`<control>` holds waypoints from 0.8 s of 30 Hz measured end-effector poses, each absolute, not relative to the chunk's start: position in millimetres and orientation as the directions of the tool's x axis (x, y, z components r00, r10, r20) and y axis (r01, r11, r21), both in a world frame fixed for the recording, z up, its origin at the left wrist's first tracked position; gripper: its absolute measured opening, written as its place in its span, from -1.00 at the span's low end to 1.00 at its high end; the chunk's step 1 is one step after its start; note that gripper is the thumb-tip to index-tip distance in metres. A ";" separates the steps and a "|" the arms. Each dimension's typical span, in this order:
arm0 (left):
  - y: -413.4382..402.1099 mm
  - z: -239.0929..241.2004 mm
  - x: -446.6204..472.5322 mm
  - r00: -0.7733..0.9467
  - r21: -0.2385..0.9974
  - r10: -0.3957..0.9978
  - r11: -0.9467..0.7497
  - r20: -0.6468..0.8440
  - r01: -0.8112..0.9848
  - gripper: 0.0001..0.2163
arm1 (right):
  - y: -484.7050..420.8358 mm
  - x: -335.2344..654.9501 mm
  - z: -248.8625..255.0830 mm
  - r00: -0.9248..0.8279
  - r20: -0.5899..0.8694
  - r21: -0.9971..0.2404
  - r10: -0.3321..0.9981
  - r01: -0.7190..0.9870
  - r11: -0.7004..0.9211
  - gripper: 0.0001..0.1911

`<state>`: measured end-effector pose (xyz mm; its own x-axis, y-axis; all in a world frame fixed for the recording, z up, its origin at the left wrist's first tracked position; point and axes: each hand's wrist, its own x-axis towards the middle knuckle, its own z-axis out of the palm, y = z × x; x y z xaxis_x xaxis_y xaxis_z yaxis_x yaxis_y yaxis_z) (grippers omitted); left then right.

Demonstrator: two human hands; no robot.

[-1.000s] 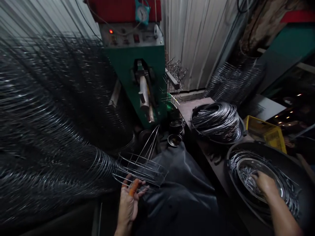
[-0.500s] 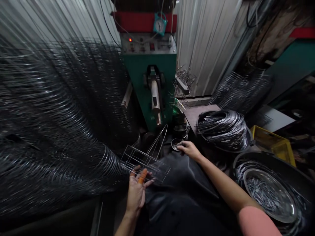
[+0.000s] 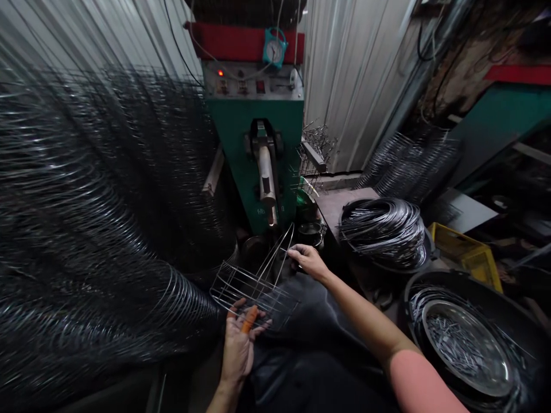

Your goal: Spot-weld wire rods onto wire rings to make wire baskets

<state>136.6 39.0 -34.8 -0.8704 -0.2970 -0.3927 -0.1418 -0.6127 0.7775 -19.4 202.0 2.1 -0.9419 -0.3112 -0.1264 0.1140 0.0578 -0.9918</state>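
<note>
My left hand (image 3: pixel 241 338), an orange wrap on one finger, is closed on the lower edge of a wire rack (image 3: pixel 253 289). The rack has a rectangular grid and a long pointed wire loop rising toward the machine. My right hand (image 3: pixel 307 259) is at the right of this loop, thumb and fingers pinched on a short thin wire piece (image 3: pixel 284 250) that sticks out to the left. Just above both hands is the rod-shaped arm (image 3: pixel 266 172) of a green welding-type machine (image 3: pixel 235 132). A dark apron (image 3: pixel 301 332) covers my lap beneath the rack.
Tall stacks of bent wire (image 3: pixel 99 206) crowd the left side. To the right are a tub of coiled wire (image 3: pixel 383 235), a yellow crate (image 3: pixel 467 258) and a glassy bowl of short wire pieces (image 3: pixel 460 344) inside a large black basin (image 3: pixel 523 321). Small pots (image 3: pixel 310 232) stand by the machine.
My right hand has left the small round dish and moved left to the rack's loop, with a short wire piece now showing in its fingers. The left hand keeps its hold on the rack.
</note>
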 end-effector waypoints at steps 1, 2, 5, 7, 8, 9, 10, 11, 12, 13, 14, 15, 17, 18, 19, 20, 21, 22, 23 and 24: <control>38.9 -34.3 135.2 -0.867 0.775 -0.294 -0.613 -0.403 -0.152 -0.53 | 201.0 -20.9 -1.7 -0.942 -0.116 -0.993 -0.315 0.109 0.042 -0.68; 38.5 -33.7 133.8 -0.863 0.772 -0.290 -0.614 -0.413 -0.163 -0.53 | 200.0 -22.5 -5.0 -0.942 -0.107 -0.994 -0.319 0.104 0.027 -0.68; 35.0 -31.3 129.8 -0.861 0.760 -0.269 -0.622 -0.431 -0.186 -0.52 | 197.8 -27.9 -12.3 -0.938 -0.094 -0.995 -0.333 0.104 -0.013 -0.67; 31.6 -29.6 127.5 -0.862 0.754 -0.252 -0.625 -0.439 -0.202 -0.52 | 196.4 -31.3 -15.0 -0.932 -0.092 -0.993 -0.351 0.113 -0.040 -0.67; 29.9 -28.9 126.5 -0.861 0.751 -0.246 -0.625 -0.445 -0.210 -0.53 | 195.6 -32.9 -15.8 -0.929 -0.094 -0.991 -0.358 0.120 -0.053 -0.67; 28.3 -28.4 125.6 -0.859 0.749 -0.241 -0.625 -0.452 -0.220 -0.53 | 194.5 -34.2 -16.3 -0.927 -0.098 -0.989 -0.362 0.130 -0.065 -0.67; 26.9 -28.3 124.7 -0.856 0.748 -0.237 -0.623 -0.459 -0.229 -0.54 | 193.3 -35.4 -16.4 -0.926 -0.105 -0.987 -0.362 0.142 -0.077 -0.67; 25.6 -28.6 123.9 -0.854 0.747 -0.235 -0.622 -0.463 -0.234 -0.54 | 192.0 -36.5 -16.4 -0.926 -0.116 -0.984 -0.360 0.157 -0.089 -0.67; 24.5 -29.2 123.2 -0.853 0.747 -0.235 -0.621 -0.465 -0.236 -0.54 | 190.6 -37.6 -16.2 -0.926 -0.129 -0.980 -0.355 0.175 -0.100 -0.67; 23.6 -30.1 122.5 -0.853 0.749 -0.237 -0.620 -0.465 -0.236 -0.55 | 189.2 -38.7 -16.1 -0.926 -0.144 -0.975 -0.350 0.193 -0.111 -0.66; 22.8 -31.2 121.9 -0.854 0.751 -0.239 -0.617 -0.461 -0.233 -0.55 | 187.9 -39.9 -16.1 -0.926 -0.158 -0.970 -0.343 0.210 -0.122 -0.65; 22.1 -32.2 121.3 -0.856 0.755 -0.242 -0.614 -0.457 -0.230 -0.55 | 186.8 -41.2 -16.3 -0.926 -0.170 -0.965 -0.337 0.226 -0.132 -0.64; 21.4 -33.6 120.2 -0.856 0.758 -0.246 -0.611 -0.455 -0.228 -0.55 | 185.2 -43.9 -17.1 -0.927 -0.187 -0.958 -0.325 0.245 -0.146 -0.64; 21.3 -33.9 119.8 -0.854 0.757 -0.248 -0.612 -0.458 -0.228 -0.55 | 184.8 -45.1 -17.5 -0.928 -0.190 -0.957 -0.321 0.248 -0.149 -0.64; 21.4 -34.2 119.4 -0.851 0.754 -0.248 -0.615 -0.463 -0.230 -0.54 | 184.4 -46.0 -18.0 -0.929 -0.191 -0.958 -0.317 0.247 -0.147 -0.64; 21.5 -34.6 119.2 -0.848 0.749 -0.247 -0.620 -0.470 -0.235 -0.54 | 184.2 -46.5 -18.3 -0.930 -0.190 -0.960 -0.315 0.243 -0.140 -0.64; 21.6 -35.3 119.2 -0.844 0.742 -0.242 -0.625 -0.479 -0.242 -0.53 | 184.1 -46.5 -18.5 -0.931 -0.187 -0.963 -0.314 0.237 -0.129 -0.64; 21.4 -36.5 119.7 -0.840 0.735 -0.234 -0.629 -0.489 -0.252 -0.53 | 184.1 -45.8 -18.6 -0.932 -0.183 -0.967 -0.314 0.228 -0.114 -0.65; 20.8 -38.1 120.7 -0.838 0.729 -0.221 -0.630 -0.498 -0.267 -0.52 | 184.2 -44.5 -18.6 -0.932 -0.179 -0.970 -0.314 0.220 -0.099 -0.65; 19.6 -40.0 122.4 -0.837 0.725 -0.204 -0.626 -0.508 -0.287 -0.51 | 184.4 -42.6 -18.6 -0.932 -0.179 -0.973 -0.316 0.215 -0.084 -0.65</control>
